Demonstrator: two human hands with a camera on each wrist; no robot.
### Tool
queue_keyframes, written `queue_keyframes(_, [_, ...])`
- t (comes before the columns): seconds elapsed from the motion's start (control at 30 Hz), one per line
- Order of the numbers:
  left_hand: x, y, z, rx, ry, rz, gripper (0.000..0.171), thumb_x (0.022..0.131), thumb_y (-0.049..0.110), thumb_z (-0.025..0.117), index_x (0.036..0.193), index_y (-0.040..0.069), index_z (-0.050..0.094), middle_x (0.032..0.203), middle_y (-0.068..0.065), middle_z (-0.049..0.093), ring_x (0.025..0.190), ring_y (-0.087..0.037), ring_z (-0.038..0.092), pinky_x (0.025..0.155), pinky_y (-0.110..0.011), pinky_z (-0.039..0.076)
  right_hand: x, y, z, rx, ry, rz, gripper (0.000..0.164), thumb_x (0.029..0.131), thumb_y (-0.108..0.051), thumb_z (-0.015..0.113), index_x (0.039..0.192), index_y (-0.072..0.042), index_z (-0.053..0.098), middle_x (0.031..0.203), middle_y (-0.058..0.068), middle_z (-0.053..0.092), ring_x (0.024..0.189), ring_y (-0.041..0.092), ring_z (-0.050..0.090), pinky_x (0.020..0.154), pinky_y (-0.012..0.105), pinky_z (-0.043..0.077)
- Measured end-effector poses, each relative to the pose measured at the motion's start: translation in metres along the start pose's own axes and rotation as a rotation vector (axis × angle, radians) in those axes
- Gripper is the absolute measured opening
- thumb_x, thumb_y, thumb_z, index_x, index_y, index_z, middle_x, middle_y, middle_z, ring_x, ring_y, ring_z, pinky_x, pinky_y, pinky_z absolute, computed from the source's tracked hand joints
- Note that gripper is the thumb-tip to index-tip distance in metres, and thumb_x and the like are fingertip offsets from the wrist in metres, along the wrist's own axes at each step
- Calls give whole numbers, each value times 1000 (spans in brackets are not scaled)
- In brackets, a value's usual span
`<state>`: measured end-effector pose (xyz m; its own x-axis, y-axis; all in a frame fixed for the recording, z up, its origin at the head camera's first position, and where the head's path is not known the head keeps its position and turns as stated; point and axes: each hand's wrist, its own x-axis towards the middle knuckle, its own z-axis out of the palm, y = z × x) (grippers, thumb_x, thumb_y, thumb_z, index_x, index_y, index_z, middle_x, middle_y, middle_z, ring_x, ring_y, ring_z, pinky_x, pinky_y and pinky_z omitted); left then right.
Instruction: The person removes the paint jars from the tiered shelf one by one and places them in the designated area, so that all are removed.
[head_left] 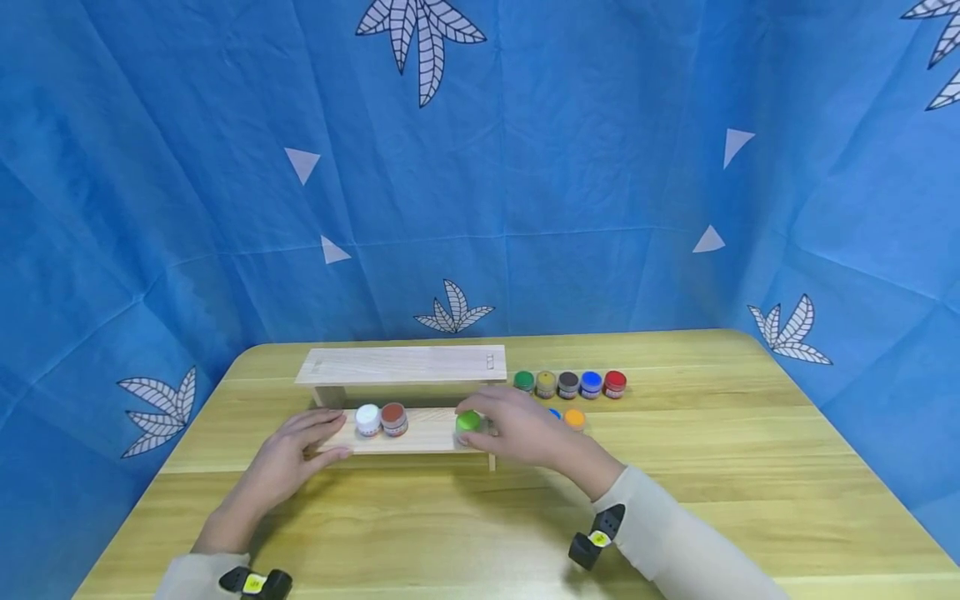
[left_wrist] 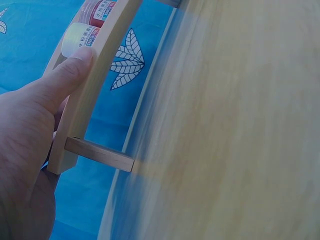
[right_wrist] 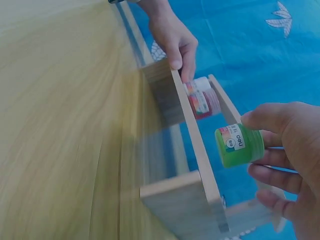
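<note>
A two-tier wooden rack [head_left: 427, 442] stands on the table. My left hand [head_left: 288, 454] grips the left end of its lower tier, thumb at the front edge beside the white paint jar [left_wrist: 75, 40]. Right of that jar sits a brown-red paint jar [head_left: 394, 419]. Over the right part of the same tier, my right hand [head_left: 517, 427] pinches a light green paint jar [right_wrist: 239, 145] at its lid, between thumb and fingers. The right wrist view shows the jar's label and the left hand [right_wrist: 175, 42] at the far end.
Right of the rack, a back row of paint jars holds dark green [head_left: 523, 382], ochre, black, blue and red [head_left: 615, 384]. In front of them are an orange jar [head_left: 574, 419] and a blue one partly hidden by my right hand. A blue curtain [head_left: 570, 183] hangs behind the table.
</note>
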<state>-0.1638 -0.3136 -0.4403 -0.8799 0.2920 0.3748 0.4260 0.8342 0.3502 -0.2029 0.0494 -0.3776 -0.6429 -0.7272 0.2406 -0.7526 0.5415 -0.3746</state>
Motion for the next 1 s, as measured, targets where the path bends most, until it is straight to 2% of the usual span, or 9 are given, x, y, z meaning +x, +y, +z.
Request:
queue_keyframes(0.27, [-1, -1, 0, -3, 14, 4, 54, 80, 31, 81, 124, 3, 67, 128, -13, 63, 120, -37, 53, 99, -56, 43, -18, 15, -8, -25, 43, 36, 29, 92, -32, 69, 115, -13, 67, 113, -1, 66, 104, 17, 61, 90, 39, 52])
queue_keyframes(0.47, [0, 0, 0, -9, 12, 4, 54, 80, 30, 81, 124, 3, 67, 128, -13, 63, 120, -37, 53, 99, -56, 43, -31, 27, -10, -14, 75, 77, 30, 92, -31, 70, 115, -12, 68, 110, -3, 66, 103, 16, 60, 88, 38, 53])
queue_keyframes(0.77, [0, 0, 0, -11, 10, 4, 53, 80, 29, 81, 125, 3, 67, 128, -13, 63, 121, -37, 53, 99, -56, 43, -49, 41, -15, 6, 114, 102, 29, 90, -30, 72, 116, -15, 69, 115, -2, 66, 113, 20, 59, 97, 44, 49])
queue_keyframes(1.0, [0, 1, -1, -10, 2, -5, 54, 81, 30, 80, 125, 3, 67, 129, -13, 62, 121, -37, 52, 99, -57, 43, -60, 49, -21, -1, 128, 107, 29, 90, -26, 72, 117, -13, 69, 115, -2, 66, 109, 20, 59, 92, 44, 51])
